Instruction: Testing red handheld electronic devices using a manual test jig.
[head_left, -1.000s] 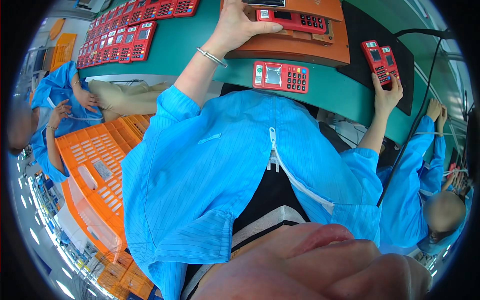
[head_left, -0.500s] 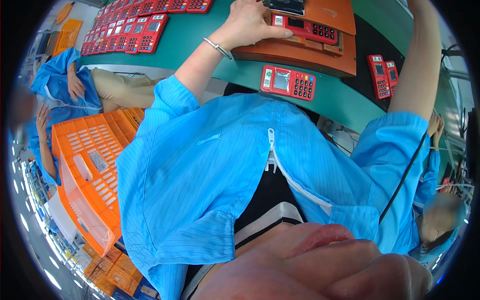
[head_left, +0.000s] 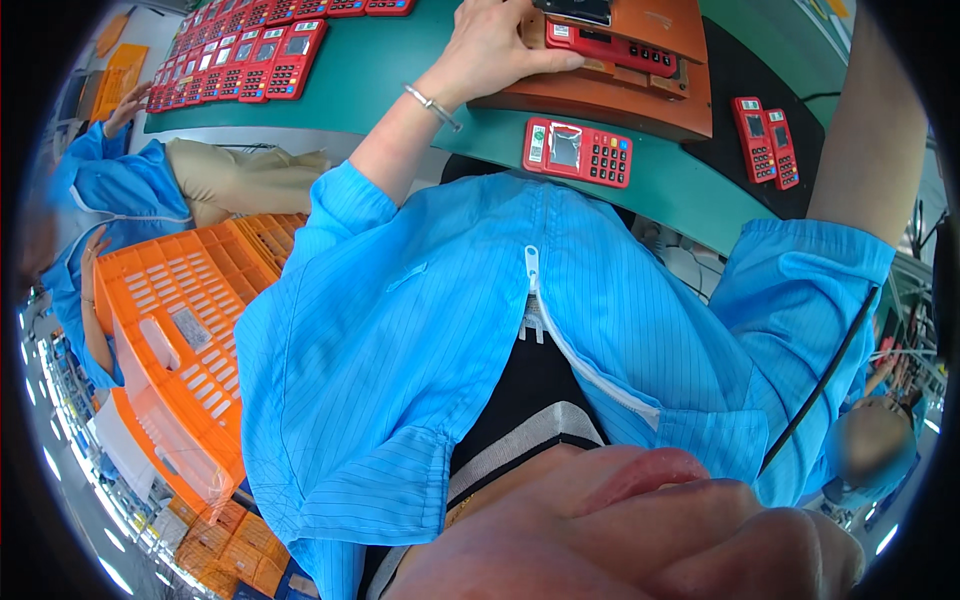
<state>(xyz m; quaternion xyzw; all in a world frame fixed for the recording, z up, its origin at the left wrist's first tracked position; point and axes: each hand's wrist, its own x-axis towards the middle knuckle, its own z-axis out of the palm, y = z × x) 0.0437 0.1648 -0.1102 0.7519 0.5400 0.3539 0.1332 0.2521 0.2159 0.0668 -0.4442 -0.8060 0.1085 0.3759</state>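
1. Grip of the person's bare left hand (head_left: 490, 55): its thumb lies by the near left corner of a red plastic keypad terminal (head_left: 612, 46) sitting in an orange-brown, block-shaped fixture (head_left: 600, 115). The other fingers are mostly hidden, so I cannot tell whether it is closed on the terminal, on the fixture, or merely resting.
2. Uneven thumb pressure could tilt that terminal or leave it askew in the fixture.
3. If the fixture's overhanging upper slab (head_left: 662, 30) can drop, the nearby thumb might be pinched.
4. Beyond the frame lies the right hand, its grip unknown; only the bare right forearm (head_left: 868, 150) shows. A low, hasty return could knock the pair of slim red terminals (head_left: 757, 145) on the flat black mat (head_left: 740, 80).
5. A loose red terminal with a square screen (head_left: 580, 152) lies near the edge of the green counter (head_left: 670, 185); a brushing sleeve could tip it off.
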